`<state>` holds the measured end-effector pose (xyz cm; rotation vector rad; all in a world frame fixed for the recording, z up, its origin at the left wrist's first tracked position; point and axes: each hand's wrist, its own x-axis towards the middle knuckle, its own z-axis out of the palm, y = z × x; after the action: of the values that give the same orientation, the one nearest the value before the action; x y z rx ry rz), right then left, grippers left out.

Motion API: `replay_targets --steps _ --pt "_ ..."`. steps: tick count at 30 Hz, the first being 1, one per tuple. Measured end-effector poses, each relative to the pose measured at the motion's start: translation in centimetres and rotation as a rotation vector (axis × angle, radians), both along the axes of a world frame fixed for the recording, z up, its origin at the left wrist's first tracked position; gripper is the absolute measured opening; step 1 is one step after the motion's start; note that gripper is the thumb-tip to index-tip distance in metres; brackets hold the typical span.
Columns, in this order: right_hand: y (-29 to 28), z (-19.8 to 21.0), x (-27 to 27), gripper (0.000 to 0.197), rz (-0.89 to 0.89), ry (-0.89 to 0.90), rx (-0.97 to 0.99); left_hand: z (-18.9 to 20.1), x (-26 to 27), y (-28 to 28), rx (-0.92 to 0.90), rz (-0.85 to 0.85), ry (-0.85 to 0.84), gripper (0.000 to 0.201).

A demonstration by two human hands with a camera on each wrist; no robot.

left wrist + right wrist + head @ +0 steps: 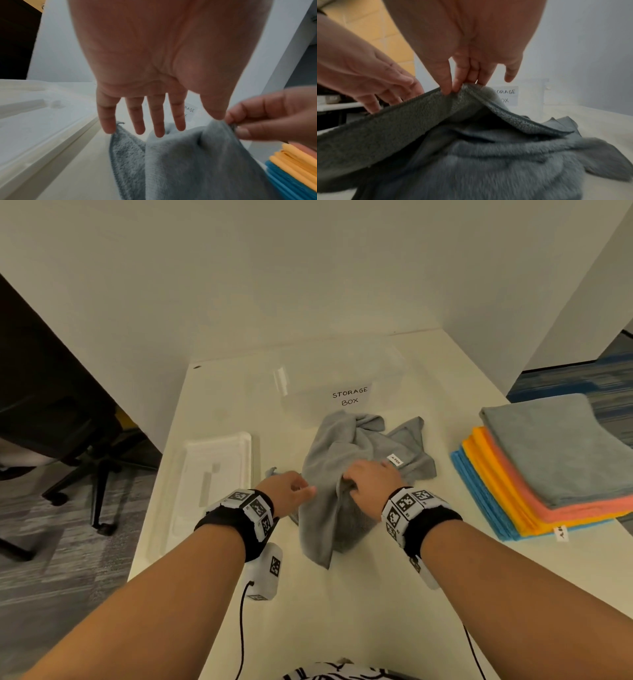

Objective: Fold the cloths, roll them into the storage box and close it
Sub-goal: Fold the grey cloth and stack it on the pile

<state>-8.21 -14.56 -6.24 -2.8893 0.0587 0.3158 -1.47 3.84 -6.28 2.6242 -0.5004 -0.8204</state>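
An office set up as a recording station: a white table [342, 628] stands boxed in by plain white partitions [239, 285]. Left of the table, a black swivel chair [68, 419] on castors sits on grey carpet tile [51, 559]; right of it, blue-striped carpet [561, 385] shows. On the table, a clear bin carries a handwritten "STORAGE BOX" label [350, 396].

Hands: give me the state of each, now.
Left hand: open, fingers straight, holding nothing.
Right hand: pinching the edge of the grey cloth.
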Motion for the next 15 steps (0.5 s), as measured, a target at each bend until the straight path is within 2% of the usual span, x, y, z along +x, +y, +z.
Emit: replay_targets --steps 5,8,10,13,15 --pt "-0.3 3.9 0.4 0.010 -0.173 -0.266 0.177 1.8 -0.8 -1.9 -0.207 -0.098 -0.007 0.045" --pt "-0.7 5.5 0.5 0.003 -0.226 -0.318 0.221 3.0 -1.4 -3.7 -0.239 -0.134 -0.030 0.050" --pt "-1.0 6.6 0.4 0.006 -0.235 -0.341 0.274 3.5 -1.6 -4.6 -0.218 -0.144 -0.063 0.050" --pt "-1.4 8.1 0.2 0.005 -0.222 -0.389 0.292 4.3 -1.6 -5.5 -0.198 -0.130 -0.171 0.035" --pt "-1.9 9.1 0.1 0.005 -0.224 -0.434 0.318 4.7 -1.6 -5.8 -0.254 -0.096 -0.226 0.022"
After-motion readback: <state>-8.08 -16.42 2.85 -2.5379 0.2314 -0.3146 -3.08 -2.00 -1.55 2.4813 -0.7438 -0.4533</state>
